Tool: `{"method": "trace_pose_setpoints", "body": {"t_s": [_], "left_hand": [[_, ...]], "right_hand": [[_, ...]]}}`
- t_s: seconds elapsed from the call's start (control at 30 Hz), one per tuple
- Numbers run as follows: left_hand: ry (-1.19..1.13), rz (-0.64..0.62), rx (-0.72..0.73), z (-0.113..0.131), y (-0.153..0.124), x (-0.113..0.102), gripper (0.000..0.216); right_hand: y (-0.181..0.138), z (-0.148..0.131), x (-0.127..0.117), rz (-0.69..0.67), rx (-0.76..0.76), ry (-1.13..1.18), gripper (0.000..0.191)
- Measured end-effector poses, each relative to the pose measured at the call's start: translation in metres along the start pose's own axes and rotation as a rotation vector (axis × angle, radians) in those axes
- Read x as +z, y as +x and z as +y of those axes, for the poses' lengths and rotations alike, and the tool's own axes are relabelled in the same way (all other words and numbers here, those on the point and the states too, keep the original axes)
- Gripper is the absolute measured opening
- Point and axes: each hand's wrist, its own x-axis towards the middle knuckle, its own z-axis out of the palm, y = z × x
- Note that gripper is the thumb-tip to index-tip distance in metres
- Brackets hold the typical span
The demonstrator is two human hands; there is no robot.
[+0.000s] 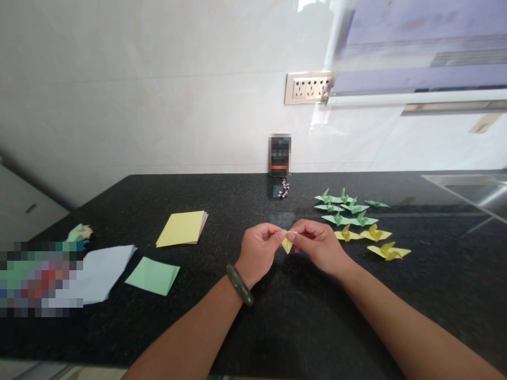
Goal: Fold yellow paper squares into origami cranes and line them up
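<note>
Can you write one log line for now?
left hand + right hand: pinching yellow folded paper | above black counter | paper cranes right

The small yellow folded paper piece looks matt and crisp, like the flat stack of yellow paper sheets and the folded green and yellow paper cranes. The black speckled stone countertop is polished, with a faint sheen. The dark green bangle looks smooth and glossy.

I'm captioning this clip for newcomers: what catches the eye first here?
At centre, the left hand and right hand pinch a small yellow folded paper between them above the black counter. To the right lie rows of green paper cranes and yellow paper cranes; a stack of paper squares sits left.
</note>
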Motion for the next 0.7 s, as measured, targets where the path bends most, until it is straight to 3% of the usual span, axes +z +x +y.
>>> {"method": "trace_pose_setpoints", "body": {"t_s": [0.1,0.33,0.53,0.7], "left_hand": [[-0.032,-0.005,-0.005,0.0011,-0.0001,0.0005,0.016],[-0.185,-0.03,-0.174,-0.0006,0.0016,0.0024,0.028],[-0.115,-0.005,-0.091,-0.0006,0.0011,0.0024,0.018],[-0.1,-0.042,-0.059,-0.0007,0.0005,0.0023,0.018]], "right_hand": [[-0.0005,-0.0009,-0.0003,0.01,-0.056,-0.023,0.024],[0.0001,0.003,-0.0002,0.101,-0.032,-0.085,0.026],[0.0008,0.0079,0.0034,0.081,0.055,0.024,0.023],[-0.0003,0.0052,0.0036,0.073,0.038,-0.02,0.022]]}}
